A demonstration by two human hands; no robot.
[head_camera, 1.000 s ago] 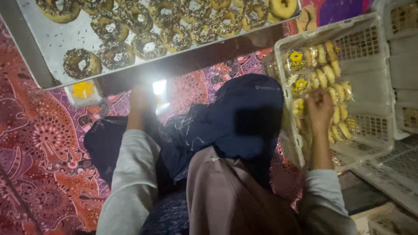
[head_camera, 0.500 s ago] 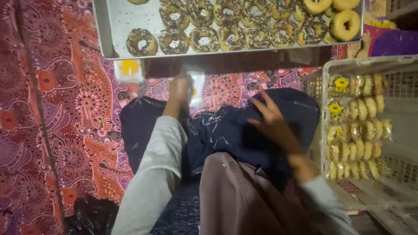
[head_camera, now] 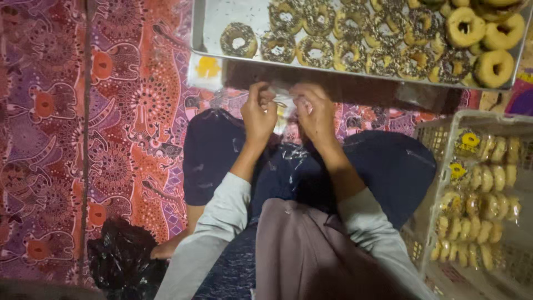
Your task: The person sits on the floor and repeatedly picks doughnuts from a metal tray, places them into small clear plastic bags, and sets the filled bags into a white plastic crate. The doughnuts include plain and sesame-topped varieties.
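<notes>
Left hand point(head_camera: 258, 114) and right hand point(head_camera: 315, 114), each grip pinched on a clear plastic bag point(head_camera: 283, 103) (crinkled, see-through), just below the doughnut tray point(head_camera: 211, 33).

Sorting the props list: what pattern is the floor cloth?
Red, orange and purple batik-style floor cloth, head view.

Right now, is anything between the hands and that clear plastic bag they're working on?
Nothing visible. The left hand and right hand both pinch the clear bag directly, above the lap and just in front of the doughnut tray.
</notes>
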